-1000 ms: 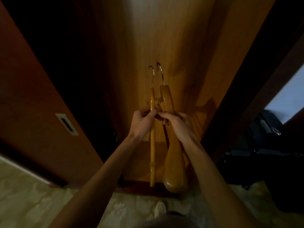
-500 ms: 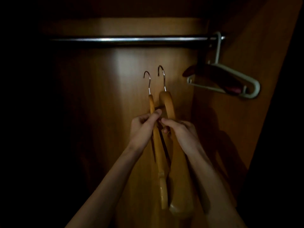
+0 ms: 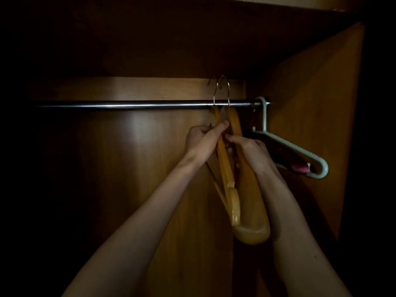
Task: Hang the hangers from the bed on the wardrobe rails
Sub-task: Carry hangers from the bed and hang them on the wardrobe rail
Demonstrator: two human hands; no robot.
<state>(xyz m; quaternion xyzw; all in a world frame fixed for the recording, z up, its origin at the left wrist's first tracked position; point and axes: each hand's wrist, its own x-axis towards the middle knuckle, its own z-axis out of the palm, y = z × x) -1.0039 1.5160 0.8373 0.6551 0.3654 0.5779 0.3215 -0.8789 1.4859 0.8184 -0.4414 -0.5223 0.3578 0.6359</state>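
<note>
Wardrobe rail (image 3: 128, 104): a round, polished metal bar running level across the middle of the frame, catching a thin streak of light.
Slim wooden hanger (image 3: 227, 179): a narrow strip of glossy honey-coloured wood with a notched end, centre of frame; its thin wire hook rises above the rail.
Broad wooden hanger (image 3: 252, 228): just right of the slim one, thick, with a wide rounded shoulder of smooth varnished wood at lower centre; its curved steel hook arches over the rail.
Left hand (image 3: 201, 142): fingers curled round the neck of the slim wooden hanger, just under the rail.
Right hand (image 3: 250, 150): fingers pinched on the neck of the broad wooden hanger, touching the left hand.
Plastic hanger (image 3: 300, 150): pale green, ribbed along its arm, hung at the right end of the rail; a dark hanger with a reddish tip sits behind it.
Wardrobe back panel (image 3: 132, 159): smooth brown veneer, dim.
</note>
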